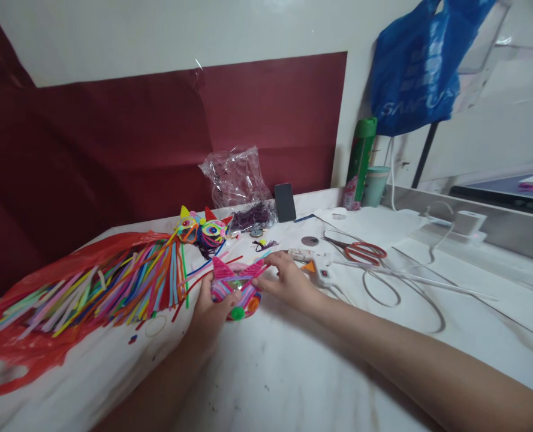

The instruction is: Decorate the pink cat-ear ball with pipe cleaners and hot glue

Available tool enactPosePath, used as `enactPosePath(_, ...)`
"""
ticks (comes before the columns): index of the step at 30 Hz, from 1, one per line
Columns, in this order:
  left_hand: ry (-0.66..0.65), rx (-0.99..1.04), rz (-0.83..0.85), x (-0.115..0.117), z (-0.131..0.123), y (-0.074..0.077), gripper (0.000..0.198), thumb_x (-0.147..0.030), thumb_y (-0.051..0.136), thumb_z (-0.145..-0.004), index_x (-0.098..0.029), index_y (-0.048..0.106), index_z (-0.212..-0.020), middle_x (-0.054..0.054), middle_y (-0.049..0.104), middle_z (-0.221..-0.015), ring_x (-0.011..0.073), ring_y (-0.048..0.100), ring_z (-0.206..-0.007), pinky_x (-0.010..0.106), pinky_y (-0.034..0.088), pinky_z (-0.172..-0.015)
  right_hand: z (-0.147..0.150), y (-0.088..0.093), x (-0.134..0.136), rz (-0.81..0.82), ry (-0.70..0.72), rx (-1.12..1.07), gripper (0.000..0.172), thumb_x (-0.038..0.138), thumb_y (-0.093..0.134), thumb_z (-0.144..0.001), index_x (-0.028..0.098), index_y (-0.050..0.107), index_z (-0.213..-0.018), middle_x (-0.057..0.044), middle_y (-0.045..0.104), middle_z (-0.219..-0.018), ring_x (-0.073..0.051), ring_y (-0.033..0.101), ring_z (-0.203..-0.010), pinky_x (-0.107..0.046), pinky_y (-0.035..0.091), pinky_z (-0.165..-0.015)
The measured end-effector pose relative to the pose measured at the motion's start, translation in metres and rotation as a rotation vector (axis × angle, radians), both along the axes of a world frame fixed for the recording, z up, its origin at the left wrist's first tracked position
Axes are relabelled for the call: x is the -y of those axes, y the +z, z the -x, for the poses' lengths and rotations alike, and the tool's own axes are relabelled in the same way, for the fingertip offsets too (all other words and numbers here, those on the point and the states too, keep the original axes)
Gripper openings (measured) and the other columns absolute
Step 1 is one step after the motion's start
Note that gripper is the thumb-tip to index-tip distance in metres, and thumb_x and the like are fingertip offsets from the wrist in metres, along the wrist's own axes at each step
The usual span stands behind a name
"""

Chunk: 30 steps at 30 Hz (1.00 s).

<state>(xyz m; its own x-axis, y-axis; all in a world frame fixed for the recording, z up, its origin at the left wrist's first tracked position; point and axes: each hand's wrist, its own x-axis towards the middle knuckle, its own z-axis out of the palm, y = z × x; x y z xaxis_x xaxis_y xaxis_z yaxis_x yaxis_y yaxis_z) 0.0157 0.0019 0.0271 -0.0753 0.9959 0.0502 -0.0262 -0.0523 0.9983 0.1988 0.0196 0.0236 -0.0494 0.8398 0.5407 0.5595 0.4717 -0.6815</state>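
Both hands meet over a small pipe-cleaner figure [235, 289] near the middle of the tabletop [293, 372]. Left hand [210, 312] cups the figure from below and behind, fingers wrapped on its striped pink body; right hand [288, 281] comes in from the other side, fingertips pinching at the pink pointed ear on top. A green pompom [237, 313] sits at the figure's lower front.

Judging by the grip, the step in hand looks like fitting or pressing a part onto the figure while it is steadied against the tabletop. The next move would call for a firm hold from the left hand and fine fingertip pressure from the right, so that the ear stays seated.

Just left of the hands lies a spread of coloured pipe cleaners [113, 288] on a red plastic sheet [32, 348]. Two finished figures [203, 231] stand behind. A glue gun [318, 267] lies just beside the right hand, red-handled scissors [360, 251] beyond it.
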Motion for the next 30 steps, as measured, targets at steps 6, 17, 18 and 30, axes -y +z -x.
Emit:
enactPosePath(6,0.006,-0.029,-0.009,0.000,0.000,-0.001,0.072,-0.026,0.074,-0.061,-0.020,0.051,-0.128,0.006,0.073,-0.099,0.0209,0.069,-0.082,0.030,0.055,-0.072,0.000,0.003,0.003,0.069,0.088,0.018,0.019,0.030,0.079,-0.076,0.017,0.066,-0.071,-0.002,0.066,-0.074,-0.018,0.060,-0.075,-0.027,0.045,-0.068)
enactPosePath(17,-0.005,-0.113,-0.038,0.000,0.002,-0.007,0.074,-0.026,0.074,-0.060,-0.021,0.050,-0.129,0.005,0.071,-0.097,0.0197,0.067,-0.075,0.026,0.052,-0.061,0.012,-0.004,0.006,0.290,0.127,-0.284,0.027,0.031,0.074,-0.074,0.018,0.055,-0.060,0.004,0.057,-0.057,-0.012,0.050,-0.056,-0.022,0.036,-0.052)
enactPosePath(18,-0.008,-0.112,-0.043,0.000,0.002,-0.006,0.073,-0.026,0.074,-0.060,-0.021,0.050,-0.129,0.006,0.071,-0.097,0.0201,0.067,-0.076,0.027,0.052,-0.062,0.013,-0.004,0.006,0.312,0.131,-0.315,0.026,0.032,0.075,-0.074,0.018,0.056,-0.061,0.004,0.058,-0.057,-0.012,0.051,-0.056,-0.022,0.037,-0.052)
enactPosePath(30,-0.082,-0.090,-0.085,0.005,0.001,0.003,0.063,-0.037,0.070,-0.068,-0.020,0.051,-0.127,0.009,0.068,-0.111,0.0254,0.066,-0.097,0.034,0.053,-0.081,0.017,-0.006,0.005,0.439,0.179,-0.507,0.022,0.029,0.075,-0.067,0.018,0.058,-0.059,0.003,0.061,-0.055,-0.011,0.053,-0.053,-0.021,0.041,-0.050)
